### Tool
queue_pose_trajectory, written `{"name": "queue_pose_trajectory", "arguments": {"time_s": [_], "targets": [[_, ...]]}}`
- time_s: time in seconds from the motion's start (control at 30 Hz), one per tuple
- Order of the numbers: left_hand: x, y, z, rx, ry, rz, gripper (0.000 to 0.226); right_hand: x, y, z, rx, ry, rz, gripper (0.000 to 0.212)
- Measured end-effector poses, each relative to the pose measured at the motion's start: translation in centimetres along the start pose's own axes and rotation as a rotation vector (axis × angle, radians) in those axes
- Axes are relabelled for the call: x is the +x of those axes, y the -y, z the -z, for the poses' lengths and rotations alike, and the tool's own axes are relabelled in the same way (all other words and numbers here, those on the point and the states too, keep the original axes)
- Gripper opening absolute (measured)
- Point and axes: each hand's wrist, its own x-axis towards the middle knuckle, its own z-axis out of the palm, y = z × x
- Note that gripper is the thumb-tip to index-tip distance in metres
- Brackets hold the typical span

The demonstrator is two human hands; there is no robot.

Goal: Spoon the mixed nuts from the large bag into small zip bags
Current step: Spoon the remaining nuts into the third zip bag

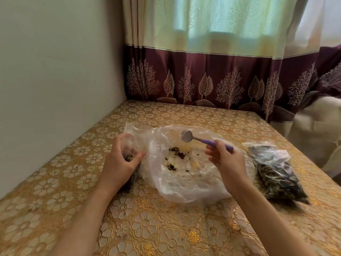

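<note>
The large clear plastic bag (184,180) lies open in the middle of the table with only a few dark nuts (177,154) scattered inside. My left hand (120,161) grips a small zip bag (132,139) at the large bag's left edge; dark nuts show in it under my fingers. My right hand (225,159) holds a spoon (201,140) by its purple handle, the metal bowl raised above the large bag and looking empty. A filled zip bag (276,170) of dark nuts lies flat to the right.
A gold floral tablecloth (147,224) covers the table. A plain wall (55,80) runs along the left edge. A curtain (221,71) with a maroon tree-patterned band hangs behind the far edge. Pale fabric (317,130) sits off the right side.
</note>
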Motion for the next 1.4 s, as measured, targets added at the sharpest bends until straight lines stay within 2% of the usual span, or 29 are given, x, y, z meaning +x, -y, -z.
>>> {"name": "queue_pose_trajectory", "arguments": {"time_s": [0.1,0.2,0.3,0.47,0.6,0.77,0.93,1.27,1.4], "targets": [[0.0,0.0,0.0,0.0,0.0,0.005,0.056,0.0,0.1,-0.1,0.119,-0.069,-0.112,0.032],[0.0,0.0,0.1,-0.007,0.006,0.01,0.057,-0.5,0.1,0.2,0.029,-0.066,-0.05,0.021],[0.0,0.0,0.1,-0.014,0.005,0.018,0.057,-1.3,0.2,0.8,-0.156,-0.038,0.099,0.018],[0.0,0.0,0.1,0.014,-0.002,-0.003,0.057,-2.2,-0.1,0.6,-0.658,0.102,0.518,0.023],[-0.1,-0.1,0.1,0.01,-0.01,-0.004,0.057,-1.5,-0.8,-0.5,-0.834,0.194,0.61,0.023],[0.0,-0.1,0.1,0.022,0.001,-0.014,0.056,-0.9,-1.4,-1.5,-0.802,0.209,0.658,0.025],[0.0,-0.1,0.1,0.022,0.008,-0.016,0.055,-0.3,-1.7,-1.7,-0.818,0.237,0.547,0.023],[0.0,-0.1,0.1,0.016,0.002,-0.02,0.056,-1.2,0.0,0.6,-0.72,0.181,0.552,0.028],[-0.1,-0.1,0.2,0.01,0.003,-0.011,0.056,-0.7,-0.1,-0.9,-0.745,0.167,0.563,0.02]]}}
